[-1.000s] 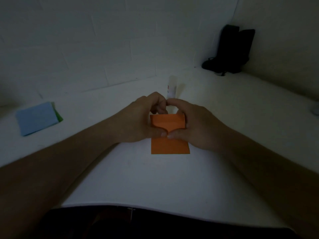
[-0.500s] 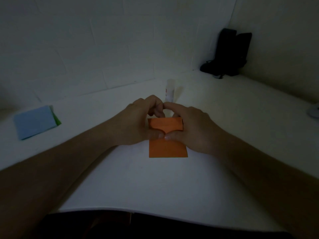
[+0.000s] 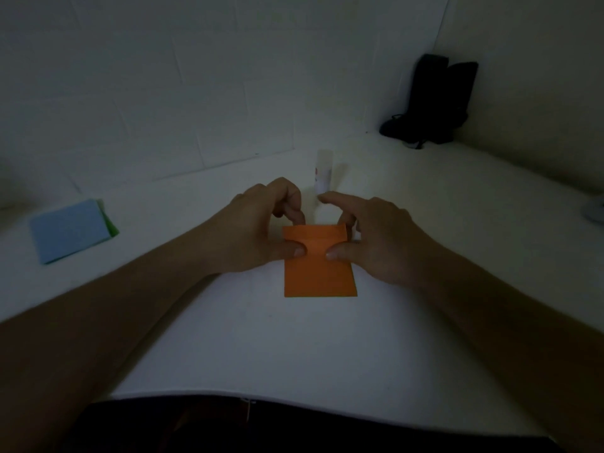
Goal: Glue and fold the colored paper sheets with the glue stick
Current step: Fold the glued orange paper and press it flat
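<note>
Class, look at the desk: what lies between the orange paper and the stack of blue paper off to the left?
In the head view, only the person's left hand and forearm cross between the orange paper and the blue paper stack; the rest is bare white table.

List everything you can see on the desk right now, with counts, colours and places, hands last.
orange paper: 1, orange, centre of desk, far edge folded over, held under both thumbs
glue stick: 1, white, upright just beyond the hands
paper stack: 1, light blue on top with green showing at its right edge, far left of desk
black object: 1, black, far right corner against the wall; too dark to tell what it is
pale object: 1, whitish, cut off at the right edge
desk: 1, white
left hand: 1, thumb on the paper, fingers curled at its far edge
right hand: 1, thumb on the paper, forefinger stretched out above it
</note>
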The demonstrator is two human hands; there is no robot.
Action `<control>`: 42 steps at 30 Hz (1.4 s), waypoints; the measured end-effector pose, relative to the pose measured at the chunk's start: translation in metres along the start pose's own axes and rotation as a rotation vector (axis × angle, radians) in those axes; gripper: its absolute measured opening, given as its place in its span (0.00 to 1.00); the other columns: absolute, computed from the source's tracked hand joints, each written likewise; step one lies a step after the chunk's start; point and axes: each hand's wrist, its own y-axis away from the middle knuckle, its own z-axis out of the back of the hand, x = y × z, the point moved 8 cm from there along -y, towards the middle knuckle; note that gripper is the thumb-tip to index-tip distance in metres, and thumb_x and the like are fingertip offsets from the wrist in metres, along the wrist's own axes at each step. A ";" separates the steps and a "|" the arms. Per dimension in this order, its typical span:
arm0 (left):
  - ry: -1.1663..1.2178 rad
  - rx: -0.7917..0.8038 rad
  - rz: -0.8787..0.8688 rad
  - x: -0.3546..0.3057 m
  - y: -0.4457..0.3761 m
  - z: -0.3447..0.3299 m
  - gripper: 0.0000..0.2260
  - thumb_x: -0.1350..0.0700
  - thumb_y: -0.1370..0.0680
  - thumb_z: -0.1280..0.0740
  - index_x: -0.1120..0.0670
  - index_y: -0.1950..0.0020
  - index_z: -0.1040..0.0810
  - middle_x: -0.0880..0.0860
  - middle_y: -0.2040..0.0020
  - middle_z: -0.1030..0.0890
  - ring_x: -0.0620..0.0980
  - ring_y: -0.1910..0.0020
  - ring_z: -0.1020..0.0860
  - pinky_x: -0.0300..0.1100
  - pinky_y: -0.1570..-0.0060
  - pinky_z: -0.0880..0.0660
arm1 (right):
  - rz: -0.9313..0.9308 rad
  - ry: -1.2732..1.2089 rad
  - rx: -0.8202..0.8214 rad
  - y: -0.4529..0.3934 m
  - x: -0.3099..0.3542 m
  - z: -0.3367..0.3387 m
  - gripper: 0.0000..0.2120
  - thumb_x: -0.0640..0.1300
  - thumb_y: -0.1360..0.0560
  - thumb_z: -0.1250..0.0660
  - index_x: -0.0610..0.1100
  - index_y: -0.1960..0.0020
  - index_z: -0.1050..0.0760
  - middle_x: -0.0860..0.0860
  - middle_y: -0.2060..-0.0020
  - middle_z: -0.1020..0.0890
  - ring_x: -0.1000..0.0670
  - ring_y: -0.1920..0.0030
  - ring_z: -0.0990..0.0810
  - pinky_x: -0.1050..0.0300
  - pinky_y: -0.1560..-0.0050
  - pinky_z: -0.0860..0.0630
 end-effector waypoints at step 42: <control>-0.061 -0.093 -0.067 -0.003 -0.007 -0.005 0.23 0.53 0.30 0.21 0.45 0.43 0.31 0.35 0.52 0.18 0.42 0.47 0.22 0.58 0.40 0.27 | 0.133 0.153 -0.009 -0.013 0.028 0.004 0.12 0.66 0.30 0.27 0.60 0.57 0.24 0.58 0.61 0.27 0.54 0.54 0.28 0.51 0.50 0.33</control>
